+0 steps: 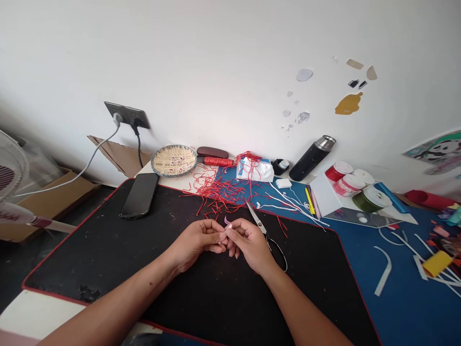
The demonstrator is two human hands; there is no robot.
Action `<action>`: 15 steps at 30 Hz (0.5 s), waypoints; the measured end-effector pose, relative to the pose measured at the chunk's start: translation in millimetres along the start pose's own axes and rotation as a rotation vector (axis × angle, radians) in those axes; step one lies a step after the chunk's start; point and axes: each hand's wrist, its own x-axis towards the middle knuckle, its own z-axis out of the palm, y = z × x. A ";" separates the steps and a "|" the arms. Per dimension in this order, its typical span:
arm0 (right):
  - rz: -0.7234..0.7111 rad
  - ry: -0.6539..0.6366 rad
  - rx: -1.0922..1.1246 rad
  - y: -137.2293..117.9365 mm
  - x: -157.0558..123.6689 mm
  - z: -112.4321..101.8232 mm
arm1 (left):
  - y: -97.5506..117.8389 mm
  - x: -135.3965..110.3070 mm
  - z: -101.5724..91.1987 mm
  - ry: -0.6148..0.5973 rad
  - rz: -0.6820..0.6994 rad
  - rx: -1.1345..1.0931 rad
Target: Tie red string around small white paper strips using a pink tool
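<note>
Over the black mat (180, 298), my left hand (199, 244) and my right hand (248, 242) meet fingertip to fingertip. Both are closed in a pinch. A small pink-purple strip (226, 221) pokes up between the fingertips; its lower part is hidden by them. Just beyond my right hand lie scissors (257, 218) with black handles, blades pointing away from me. Many cut pieces of red cord (223, 190) are heaped past my hands, at the mat's far edge.
A dark phone (139, 196) lies at the mat's far left. Behind stand a woven basket (175, 161), a spool of red cord (218, 161) and a leaning black flask (312, 157). To the right are ribbon rolls (370, 202) and paper strips (383, 271). A fan (12, 173) is far left.
</note>
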 end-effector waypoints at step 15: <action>0.004 0.023 -0.011 -2.4 -1.6 -0.1 | 4.1 -2.4 -2.9 -0.041 0.071 0.213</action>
